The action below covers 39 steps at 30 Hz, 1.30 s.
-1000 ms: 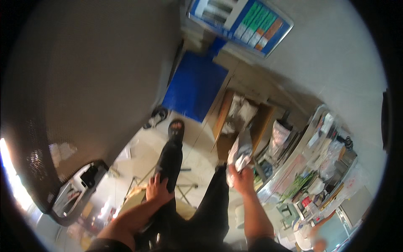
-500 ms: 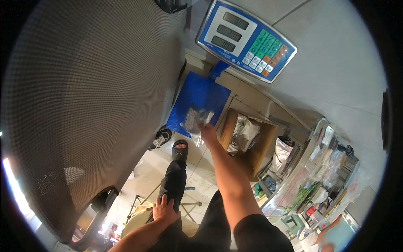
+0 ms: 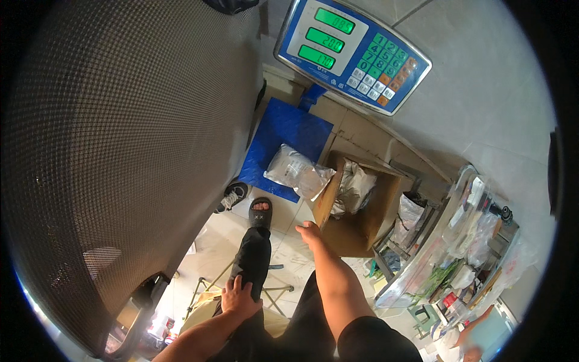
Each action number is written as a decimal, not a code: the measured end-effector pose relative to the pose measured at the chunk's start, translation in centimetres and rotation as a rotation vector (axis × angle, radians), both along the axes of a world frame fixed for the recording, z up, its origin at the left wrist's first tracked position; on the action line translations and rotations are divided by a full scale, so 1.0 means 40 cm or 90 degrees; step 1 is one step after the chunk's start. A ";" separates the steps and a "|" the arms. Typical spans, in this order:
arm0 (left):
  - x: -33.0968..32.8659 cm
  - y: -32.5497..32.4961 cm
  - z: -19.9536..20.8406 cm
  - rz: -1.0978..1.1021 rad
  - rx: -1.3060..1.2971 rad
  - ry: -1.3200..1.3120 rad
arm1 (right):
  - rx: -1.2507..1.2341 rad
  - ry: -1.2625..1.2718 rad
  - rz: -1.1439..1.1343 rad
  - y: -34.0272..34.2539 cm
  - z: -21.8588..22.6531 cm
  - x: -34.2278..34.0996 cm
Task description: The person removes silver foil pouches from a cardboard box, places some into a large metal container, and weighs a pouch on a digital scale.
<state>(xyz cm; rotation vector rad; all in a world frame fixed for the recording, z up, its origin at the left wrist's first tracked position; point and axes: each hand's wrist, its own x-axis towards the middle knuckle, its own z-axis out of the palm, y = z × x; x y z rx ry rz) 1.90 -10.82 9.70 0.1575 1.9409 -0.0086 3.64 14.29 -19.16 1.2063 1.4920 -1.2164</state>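
Observation:
A silvery plastic bag (image 3: 294, 169) lies on the blue platform (image 3: 265, 134) of a floor scale, one end hanging over the platform's edge next to the cardboard box. Above it, the scale's display panel (image 3: 322, 37) has its screens lit green. My right hand (image 3: 310, 233) is in the air a little short of the bag, apart from it and beside the box, with nothing in it and a finger stretched out. My left hand (image 3: 240, 297) rests on my left leg (image 3: 251, 259) with its fingers spread.
The open cardboard box (image 3: 366, 221) right of the scale holds silvery bags (image 3: 356, 187). Another silvery bag (image 3: 409, 212) stands farther right, beside a cluttered table (image 3: 446, 265). A large mesh panel (image 3: 139, 133) fills the left. A folding stool's legs (image 3: 280, 295) show below.
The silvery bag has left my right hand and lies on the scale. That hand has drawn back toward me. The scale's screens have lit up green. My left hand stays put.

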 end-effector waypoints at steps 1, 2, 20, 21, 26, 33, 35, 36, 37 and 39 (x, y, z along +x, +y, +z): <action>0.002 0.001 -0.003 -0.006 0.001 0.005 | 0.024 0.045 0.054 -0.006 -0.060 0.054; 0.016 -0.001 -0.009 0.002 -0.006 0.012 | 0.013 0.021 0.065 -0.020 0.012 0.003; -0.039 -0.093 -0.037 0.049 0.054 0.020 | 0.177 0.403 -0.223 0.016 -0.471 -0.204; -0.039 -0.096 -0.033 0.053 0.051 0.020 | 0.175 0.351 -0.155 -0.008 -0.460 -0.215; -0.016 -0.108 -0.029 0.067 0.046 0.045 | 0.277 0.038 0.107 -0.092 -0.300 -0.268; -0.005 -0.117 -0.027 0.079 0.048 0.033 | 0.349 -0.150 0.015 -0.124 -0.174 -0.211; 0.002 -0.123 -0.031 0.075 0.052 0.041 | 0.443 -0.076 0.053 -0.125 -0.150 -0.213; 0.004 -0.126 -0.032 0.072 0.055 0.045 | 0.451 -0.045 0.018 -0.119 -0.131 -0.236; 0.004 -0.128 -0.032 0.074 0.055 0.043 | 0.474 -0.011 0.025 -0.112 -0.131 -0.252; 0.003 -0.128 -0.029 0.075 0.051 0.040 | 0.516 0.057 0.039 -0.092 -0.139 -0.278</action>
